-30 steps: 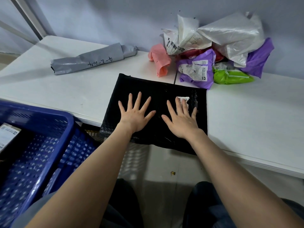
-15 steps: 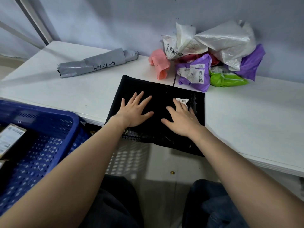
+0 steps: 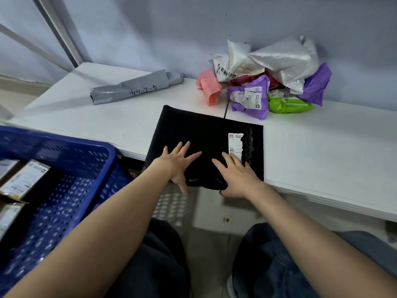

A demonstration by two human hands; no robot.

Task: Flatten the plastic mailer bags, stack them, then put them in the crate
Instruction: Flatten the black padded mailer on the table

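- The white table (image 3: 90, 123) is being used as the work surface; the blue crate (image 3: 64, 168) is being kept beside and below its near-left edge, on the left-hand side.
- A heap of crumpled mailer bags (image 3: 268, 78) is being left unflattened at the back wall, with a rolled grey mailer (image 3: 137, 86) lying apart to the left.
- The black mailer bag (image 3: 206, 134) is being held flat at the near table edge, its near margin overhanging; its long axis is judged to be running left to right.
- The left hand (image 3: 177, 163) is being pressed palm-down, fingers spread, on the bag's near-left part.
- The right hand (image 3: 238, 175) is being laid on the near-right part, thumb seemingly tucked under the overhanging edge.
- The crate is lying leftward of the bag, so the left hand is judged nearer for any transfer.
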